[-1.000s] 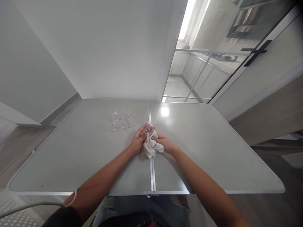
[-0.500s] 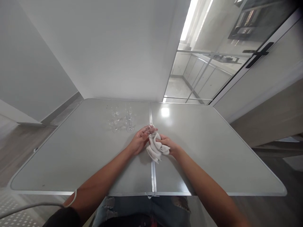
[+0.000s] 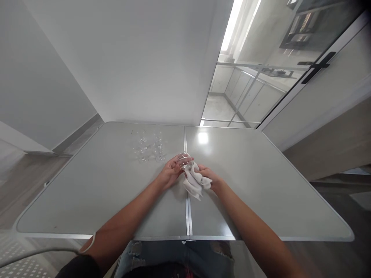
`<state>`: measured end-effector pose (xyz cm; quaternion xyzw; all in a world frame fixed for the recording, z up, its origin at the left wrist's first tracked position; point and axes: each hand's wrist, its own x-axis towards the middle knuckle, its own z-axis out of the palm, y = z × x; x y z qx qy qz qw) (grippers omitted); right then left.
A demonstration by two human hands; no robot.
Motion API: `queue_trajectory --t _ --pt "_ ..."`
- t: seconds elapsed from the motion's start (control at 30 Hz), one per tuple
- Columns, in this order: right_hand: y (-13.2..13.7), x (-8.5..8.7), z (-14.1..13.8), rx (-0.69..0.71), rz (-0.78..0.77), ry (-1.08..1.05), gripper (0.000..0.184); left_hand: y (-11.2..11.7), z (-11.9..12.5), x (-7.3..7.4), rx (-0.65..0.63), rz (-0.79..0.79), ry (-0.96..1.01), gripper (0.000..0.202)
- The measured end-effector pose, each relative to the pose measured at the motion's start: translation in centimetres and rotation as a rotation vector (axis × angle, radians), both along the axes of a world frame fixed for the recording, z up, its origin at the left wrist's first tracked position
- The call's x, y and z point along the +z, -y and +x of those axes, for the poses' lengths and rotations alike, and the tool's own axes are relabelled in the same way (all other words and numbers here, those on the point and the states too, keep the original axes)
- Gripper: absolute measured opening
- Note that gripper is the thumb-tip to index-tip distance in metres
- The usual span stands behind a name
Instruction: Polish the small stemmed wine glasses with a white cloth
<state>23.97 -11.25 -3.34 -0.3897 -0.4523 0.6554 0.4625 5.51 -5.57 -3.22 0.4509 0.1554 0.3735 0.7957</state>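
Observation:
My left hand (image 3: 170, 172) is closed around a clear drinking glass (image 3: 184, 158), held tilted above the middle of the table. A bunched white cloth (image 3: 194, 182) is gripped in my right hand (image 3: 206, 174). Part of the cloth presses against the near end of the glass, and its loose folds hang down toward me. The fingers of my right hand are partly hidden by the cloth. Beyond my left hand, several clear stemmed glasses (image 3: 159, 146) stand grouped on the table; their outlines are faint.
A pale grey folding table (image 3: 87, 181) with a metal rim and centre seam (image 3: 189, 216) spans the space in front of me. A white wall (image 3: 139, 69) rises behind it. A glass door with a black handle (image 3: 319, 67) is at the right. A cable (image 3: 43, 251) crosses my left arm.
The cloth and my right hand have shifted slightly to the right, and the cloth's folds hang differently. My left hand still holds the glass in nearly the same place.

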Motion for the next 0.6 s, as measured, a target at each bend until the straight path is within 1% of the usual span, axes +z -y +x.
queue_trajectory --t 0.03,0.07,0.1,0.13,0.2,0.23,0.27,0.3,0.37,0.4,0.43,0.47,0.5,0.57,0.6 --pt "0.0 -0.1 0.1 0.003 0.014 0.008 0.044 0.0 0.0 0.0 -0.006 -0.005 0.007 0.073" --pt "-0.1 -0.2 0.1 0.011 0.048 0.055 0.044 0.0 0.1 -0.2 0.035 -0.001 0.003 0.072" --pt "-0.3 -0.2 0.0 0.009 0.096 0.136 0.043 0.0 0.2 -0.3 0.109 0.017 -0.015 0.070" --pt "-0.4 -0.2 -0.1 -0.027 0.151 0.238 0.042 0.0 0.4 -0.5 0.196 0.048 -0.046 0.068" --pt "-0.7 -0.1 -0.5 -0.140 0.263 0.476 0.038 0.0 0.6 -1.0 0.347 0.131 -0.118 0.065" --pt "-0.8 -0.1 -0.6 -0.185 0.304 0.568 0.036 0.0 0.7 -1.2 0.387 0.165 -0.143 0.065" --pt "-0.9 0.0 -0.7 -0.207 0.323 0.610 0.035 0.0 0.7 -1.4 0.405 0.183 -0.152 0.065" --pt "-0.9 0.0 -0.8 -0.195 0.311 0.592 0.036 -0.1 0.8 -1.5 0.407 0.185 -0.145 0.064" --pt "-1.0 0.0 -0.8 -0.137 0.219 0.421 0.042 -0.2 0.8 -1.5 0.384 0.164 -0.104 0.064" --pt "-1.1 0.0 -0.7 -0.150 0.162 0.306 0.046 -0.2 0.8 -1.4 0.369 0.156 -0.079 0.064" --pt "-1.2 0.0 -0.5 -0.201 0.113 0.196 0.047 -0.2 0.9 -1.2 0.363 0.153 -0.055 0.064" --pt "-1.3 0.0 -0.3 -0.287 0.082 0.102 0.047 -0.2 0.9 -1.0 0.366 0.159 -0.035 0.063" --pt "-1.5 0.0 0.0 -0.402 0.074 0.029 0.047 -0.1 0.9 -0.8 0.379 0.173 -0.021 0.061" --pt "-1.9 0.1 0.7 -0.647 0.108 -0.051 0.044 0.1 0.8 -0.2 0.423 0.213 -0.012 0.058" --pt "-2.0 0.2 1.1 -0.746 0.124 -0.066 0.043 0.2 0.7 0.1 0.445 0.231 -0.012 0.057"
